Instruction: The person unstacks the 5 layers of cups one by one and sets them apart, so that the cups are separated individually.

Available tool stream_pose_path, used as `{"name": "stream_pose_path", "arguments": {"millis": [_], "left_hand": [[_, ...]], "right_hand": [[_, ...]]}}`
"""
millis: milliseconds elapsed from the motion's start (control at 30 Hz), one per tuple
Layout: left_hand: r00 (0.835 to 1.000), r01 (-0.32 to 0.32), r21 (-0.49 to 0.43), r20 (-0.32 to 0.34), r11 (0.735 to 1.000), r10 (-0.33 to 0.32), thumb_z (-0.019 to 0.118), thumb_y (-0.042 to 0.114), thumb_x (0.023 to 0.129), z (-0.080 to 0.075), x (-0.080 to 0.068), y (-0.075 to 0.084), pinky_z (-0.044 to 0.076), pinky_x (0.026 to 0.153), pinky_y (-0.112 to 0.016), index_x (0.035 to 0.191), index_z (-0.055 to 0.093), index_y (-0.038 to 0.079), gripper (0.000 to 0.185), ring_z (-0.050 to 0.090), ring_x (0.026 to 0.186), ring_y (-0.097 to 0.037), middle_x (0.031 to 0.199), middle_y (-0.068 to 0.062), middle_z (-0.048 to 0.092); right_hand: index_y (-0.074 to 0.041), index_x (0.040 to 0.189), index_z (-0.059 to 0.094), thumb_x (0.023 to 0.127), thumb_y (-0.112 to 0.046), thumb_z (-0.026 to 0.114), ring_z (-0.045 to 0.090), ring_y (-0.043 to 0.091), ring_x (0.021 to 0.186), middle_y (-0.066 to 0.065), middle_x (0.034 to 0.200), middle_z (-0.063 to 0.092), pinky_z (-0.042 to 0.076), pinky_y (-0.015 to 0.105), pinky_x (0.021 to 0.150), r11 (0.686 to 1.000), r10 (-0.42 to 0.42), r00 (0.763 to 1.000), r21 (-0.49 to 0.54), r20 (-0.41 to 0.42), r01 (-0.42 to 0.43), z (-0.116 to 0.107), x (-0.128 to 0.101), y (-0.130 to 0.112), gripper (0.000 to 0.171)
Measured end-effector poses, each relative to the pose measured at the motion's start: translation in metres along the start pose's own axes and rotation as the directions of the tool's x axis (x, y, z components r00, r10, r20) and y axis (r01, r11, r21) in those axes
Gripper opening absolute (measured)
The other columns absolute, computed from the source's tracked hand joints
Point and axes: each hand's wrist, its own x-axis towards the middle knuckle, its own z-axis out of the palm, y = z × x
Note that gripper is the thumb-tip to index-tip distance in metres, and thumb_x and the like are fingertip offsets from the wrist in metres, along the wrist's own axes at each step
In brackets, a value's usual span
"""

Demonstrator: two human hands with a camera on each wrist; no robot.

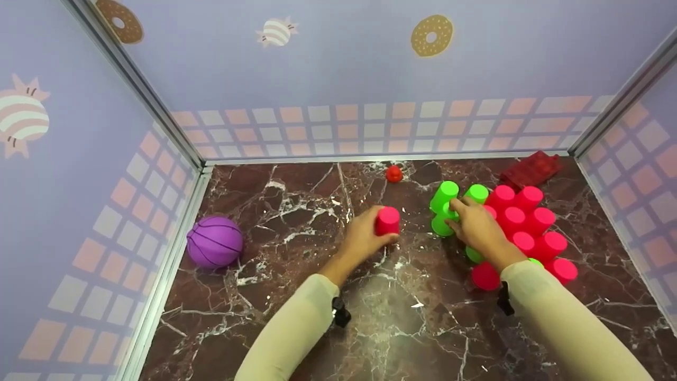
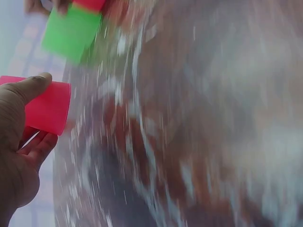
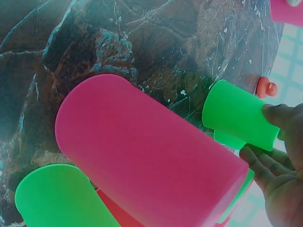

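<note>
My left hand (image 1: pixel 360 234) holds a pink-red cup (image 1: pixel 387 221) upside down at the middle of the marbled surface. In the left wrist view, the thumb lies along this cup (image 2: pixel 47 106) and fingers are beneath it. Over on the right, my right hand (image 1: pixel 480 228) pinches an upside-down green cup (image 1: pixel 442 225) near its base, thumb and fingers on either side. The right wrist view shows the fingertips on that green cup (image 3: pixel 239 113). Another green cup (image 1: pixel 443 197) stands just behind it. Several upturned pink-red cups (image 1: pixel 513 219) crowd beside and partly under the right forearm.
A purple ball (image 1: pixel 215 242) sits at the left. By the back wall is a small red rubber duck (image 1: pixel 394 174). A see-through red object (image 1: pixel 531 169) lies in the back right corner. Patterned walls (image 1: pixel 338 69) enclose the left, back and right sides.
</note>
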Motion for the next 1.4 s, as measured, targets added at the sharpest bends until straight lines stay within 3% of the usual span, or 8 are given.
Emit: {"name": "stream_pose_path", "arguments": {"millis": [167, 333, 500, 633, 800, 1167, 1300, 1400], "left_hand": [[0.991, -0.093, 0.034, 0.095, 0.995, 0.09, 0.092, 0.031, 0.09, 0.032, -0.002, 0.03, 0.059, 0.111, -0.037, 0.146, 0.064, 0.015, 0.064, 0.073, 0.128, -0.024, 0.14, -0.006, 0.075], [0.975, -0.177, 0.103, 0.155, 0.979, 0.16, 0.092, 0.031, 0.091, 0.059, -0.005, 0.048, 0.059, 0.11, -0.033, 0.146, 0.064, 0.016, 0.064, 0.073, 0.127, -0.022, 0.138, -0.006, 0.075], [0.964, -0.208, 0.101, 0.189, 0.973, 0.186, 0.091, 0.031, 0.092, 0.078, -0.008, 0.058, 0.059, 0.108, -0.029, 0.144, 0.065, 0.015, 0.06, 0.073, 0.124, -0.021, 0.136, -0.006, 0.075], [0.968, -0.195, 0.146, 0.19, 0.97, 0.166, 0.091, 0.035, 0.093, 0.088, -0.009, 0.062, 0.059, 0.106, -0.028, 0.143, 0.066, 0.015, 0.059, 0.075, 0.123, -0.018, 0.136, -0.004, 0.076], [0.972, -0.195, 0.228, 0.177, 0.954, 0.156, 0.09, 0.04, 0.094, 0.095, -0.009, 0.063, 0.059, 0.107, -0.028, 0.145, 0.066, 0.018, 0.061, 0.075, 0.123, -0.017, 0.136, 0.0, 0.077], [0.976, -0.2, 0.25, 0.134, 0.948, 0.17, 0.091, 0.043, 0.092, 0.103, -0.011, 0.055, 0.059, 0.108, -0.029, 0.144, 0.066, 0.013, 0.064, 0.075, 0.123, -0.019, 0.135, -0.002, 0.076], [0.975, -0.19, 0.256, 0.167, 0.948, 0.15, 0.089, 0.052, 0.09, 0.098, -0.013, 0.052, 0.057, 0.113, -0.032, 0.152, 0.06, 0.013, 0.079, 0.072, 0.131, -0.02, 0.143, -0.004, 0.072], [0.974, -0.153, 0.241, 0.201, 0.958, 0.105, 0.087, 0.06, 0.089, 0.084, -0.014, 0.046, 0.053, 0.121, -0.037, 0.163, 0.05, 0.014, 0.094, 0.064, 0.144, -0.024, 0.158, -0.008, 0.063]], "right_hand": [[-0.009, 0.107, 0.06, 0.091, -0.012, 0.089, 0.073, 0.049, 0.084, 0.02, 0.104, 0.065, 0.059, 0.066, 0.07, 0.999, -0.011, 1.0, -0.034, 0.004, 0.011, -0.027, 0.0, -0.031, 0.032], [-0.004, 0.104, 0.062, 0.093, -0.009, 0.087, 0.072, 0.049, 0.085, 0.025, 0.107, 0.067, 0.06, 0.066, 0.074, 0.999, 0.021, 0.997, -0.026, 0.079, -0.019, -0.052, 0.002, -0.057, 0.027], [-0.002, 0.103, 0.064, 0.094, -0.009, 0.086, 0.07, 0.048, 0.085, 0.027, 0.109, 0.069, 0.061, 0.065, 0.078, 0.999, 0.032, 0.99, -0.012, 0.139, -0.031, -0.059, 0.005, -0.062, 0.025], [-0.002, 0.101, 0.064, 0.093, -0.01, 0.088, 0.07, 0.046, 0.087, 0.023, 0.106, 0.069, 0.061, 0.063, 0.078, 1.0, 0.013, 0.986, 0.0, 0.165, -0.013, -0.061, 0.009, -0.065, 0.026], [-0.002, 0.101, 0.065, 0.092, -0.009, 0.088, 0.071, 0.047, 0.09, 0.021, 0.105, 0.07, 0.061, 0.062, 0.079, 1.0, 0.005, 0.981, 0.009, 0.194, -0.007, -0.061, 0.014, -0.069, 0.025], [-0.001, 0.103, 0.066, 0.093, -0.008, 0.087, 0.07, 0.042, 0.086, 0.022, 0.108, 0.071, 0.062, 0.059, 0.077, 1.0, -0.016, 0.98, 0.025, 0.199, 0.011, -0.059, 0.015, -0.075, 0.024], [-0.001, 0.104, 0.066, 0.094, -0.008, 0.086, 0.071, 0.043, 0.085, 0.024, 0.108, 0.07, 0.062, 0.06, 0.077, 1.0, -0.005, 0.981, 0.024, 0.195, 0.0, -0.058, 0.011, -0.072, 0.024], [-0.001, 0.105, 0.065, 0.095, -0.009, 0.085, 0.072, 0.045, 0.086, 0.025, 0.106, 0.07, 0.063, 0.06, 0.077, 1.0, -0.002, 0.981, 0.025, 0.194, -0.003, -0.058, 0.008, -0.069, 0.024]]}}
